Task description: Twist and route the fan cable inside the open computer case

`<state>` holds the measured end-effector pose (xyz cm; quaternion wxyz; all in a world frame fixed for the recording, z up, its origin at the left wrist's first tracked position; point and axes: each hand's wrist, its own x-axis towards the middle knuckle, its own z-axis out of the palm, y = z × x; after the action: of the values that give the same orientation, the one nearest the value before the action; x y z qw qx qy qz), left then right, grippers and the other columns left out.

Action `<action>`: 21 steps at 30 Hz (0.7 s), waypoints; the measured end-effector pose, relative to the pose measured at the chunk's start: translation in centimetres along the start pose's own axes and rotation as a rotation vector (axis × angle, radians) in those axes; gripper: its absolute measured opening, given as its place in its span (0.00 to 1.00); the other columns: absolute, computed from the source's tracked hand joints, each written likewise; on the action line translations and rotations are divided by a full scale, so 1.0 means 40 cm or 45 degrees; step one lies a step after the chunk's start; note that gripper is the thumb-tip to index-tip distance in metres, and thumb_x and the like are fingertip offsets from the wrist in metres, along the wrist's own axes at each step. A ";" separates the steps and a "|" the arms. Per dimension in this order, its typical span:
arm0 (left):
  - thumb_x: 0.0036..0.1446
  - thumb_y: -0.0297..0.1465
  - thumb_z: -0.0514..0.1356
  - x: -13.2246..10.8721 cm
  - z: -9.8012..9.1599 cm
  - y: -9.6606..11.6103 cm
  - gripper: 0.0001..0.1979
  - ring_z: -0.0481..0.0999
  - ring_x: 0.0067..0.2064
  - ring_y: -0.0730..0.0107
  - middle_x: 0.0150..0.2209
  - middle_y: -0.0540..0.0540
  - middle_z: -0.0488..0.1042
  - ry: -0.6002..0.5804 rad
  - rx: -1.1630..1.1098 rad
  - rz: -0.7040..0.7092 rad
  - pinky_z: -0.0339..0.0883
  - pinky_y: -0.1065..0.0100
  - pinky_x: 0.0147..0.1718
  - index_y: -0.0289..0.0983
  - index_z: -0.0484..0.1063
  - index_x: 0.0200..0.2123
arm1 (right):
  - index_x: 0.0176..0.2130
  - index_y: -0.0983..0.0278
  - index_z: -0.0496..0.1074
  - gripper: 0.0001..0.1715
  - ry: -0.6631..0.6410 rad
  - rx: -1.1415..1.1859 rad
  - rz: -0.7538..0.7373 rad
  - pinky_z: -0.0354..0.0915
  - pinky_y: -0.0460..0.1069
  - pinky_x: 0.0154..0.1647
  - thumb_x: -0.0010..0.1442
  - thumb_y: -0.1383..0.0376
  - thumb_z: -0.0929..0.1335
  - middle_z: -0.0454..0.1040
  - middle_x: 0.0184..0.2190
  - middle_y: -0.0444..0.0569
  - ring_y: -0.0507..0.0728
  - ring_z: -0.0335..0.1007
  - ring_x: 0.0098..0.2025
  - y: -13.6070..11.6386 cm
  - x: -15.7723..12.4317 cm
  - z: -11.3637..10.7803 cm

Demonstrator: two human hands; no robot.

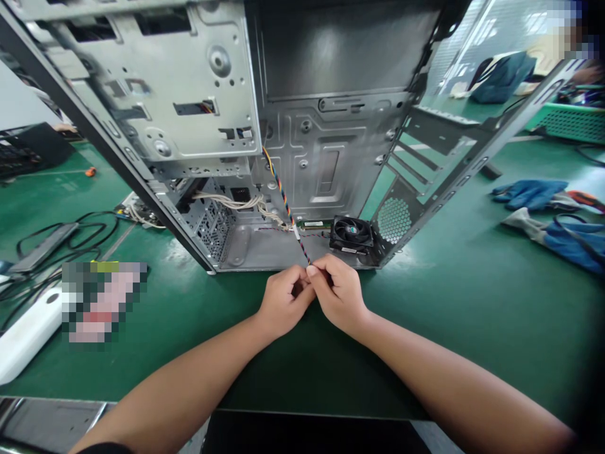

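- Two bare hands, knuckles nearly touching, at 6 o'clock of the case's open mouth. The left hand (283,299) and right hand (338,290) both have their fingers curled and pinch the near end of the one cable; the tip itself is hidden between the fingers.
- One twisted cable (283,195): thin strands of yellow, blue, red and black wound like rope, with one small white piece partway along. It is pulled taut. Its long axis runs from the hands up toward 11 o'clock, into the case interior.
- One computer case (326,145): bare grey stamped sheet metal with ribs and punched holes, standing open toward the person.
- One black square fan (351,232), plastic, on the case floor at 1 o'clock from the hands. A round mesh vent (394,221) sits just beside it at 3 o'clock.
- One bundle of pale wires (236,202), looped loosely, at 10 o'clock from the hands.
- Green table (449,302), smooth with a slight sheen.
- Two heaps of blue-and-grey gloves (529,192), soft fabric, at 3 o'clock and well apart from the hands.
- Black cords (89,230) tangled at 9 o'clock.
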<state>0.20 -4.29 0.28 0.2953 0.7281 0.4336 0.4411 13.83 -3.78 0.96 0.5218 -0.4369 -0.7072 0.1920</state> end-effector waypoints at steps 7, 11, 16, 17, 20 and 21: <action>0.59 0.29 0.56 0.005 -0.002 0.004 0.13 0.60 0.23 0.78 0.20 0.55 0.62 -0.006 -0.017 -0.030 0.55 0.74 0.25 0.36 0.59 0.22 | 0.28 0.62 0.64 0.11 -0.013 0.011 -0.006 0.59 0.47 0.28 0.63 0.67 0.63 0.66 0.23 0.43 0.51 0.62 0.26 0.004 -0.001 0.003; 0.59 0.30 0.56 0.006 -0.003 0.006 0.14 0.59 0.23 0.78 0.19 0.55 0.61 -0.016 -0.021 -0.048 0.54 0.73 0.25 0.36 0.59 0.22 | 0.27 0.62 0.64 0.11 -0.013 0.015 -0.022 0.59 0.47 0.28 0.63 0.67 0.63 0.66 0.23 0.42 0.51 0.62 0.26 0.004 -0.002 0.005; 0.60 0.29 0.55 0.005 -0.004 0.007 0.14 0.60 0.23 0.78 0.20 0.55 0.62 -0.017 0.008 -0.023 0.55 0.74 0.26 0.36 0.60 0.22 | 0.28 0.63 0.64 0.11 -0.005 0.013 -0.029 0.58 0.46 0.28 0.63 0.68 0.63 0.65 0.23 0.42 0.50 0.62 0.26 0.005 -0.002 0.005; 0.60 0.29 0.55 0.005 -0.004 0.007 0.13 0.60 0.23 0.78 0.20 0.55 0.62 -0.008 0.015 -0.013 0.55 0.74 0.25 0.36 0.60 0.22 | 0.28 0.63 0.64 0.11 -0.005 0.011 -0.027 0.58 0.46 0.28 0.63 0.68 0.63 0.65 0.23 0.42 0.50 0.61 0.26 0.005 -0.002 0.004; 0.59 0.28 0.57 0.005 -0.002 0.006 0.13 0.59 0.23 0.79 0.20 0.55 0.62 0.033 0.027 0.029 0.54 0.75 0.25 0.36 0.60 0.23 | 0.27 0.63 0.64 0.11 -0.010 0.003 -0.021 0.57 0.46 0.27 0.63 0.68 0.63 0.64 0.22 0.42 0.50 0.60 0.25 0.006 -0.004 0.003; 0.59 0.28 0.57 0.004 -0.001 0.006 0.13 0.59 0.23 0.80 0.20 0.55 0.62 0.046 0.028 0.042 0.54 0.75 0.24 0.36 0.60 0.23 | 0.27 0.62 0.64 0.11 -0.011 -0.001 -0.019 0.57 0.46 0.27 0.63 0.68 0.64 0.64 0.22 0.41 0.50 0.60 0.25 0.006 -0.004 0.003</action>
<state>0.30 -4.24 0.54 0.2721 0.7304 0.4316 0.4542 13.84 -3.77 0.66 0.5201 -0.4308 -0.7127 0.1895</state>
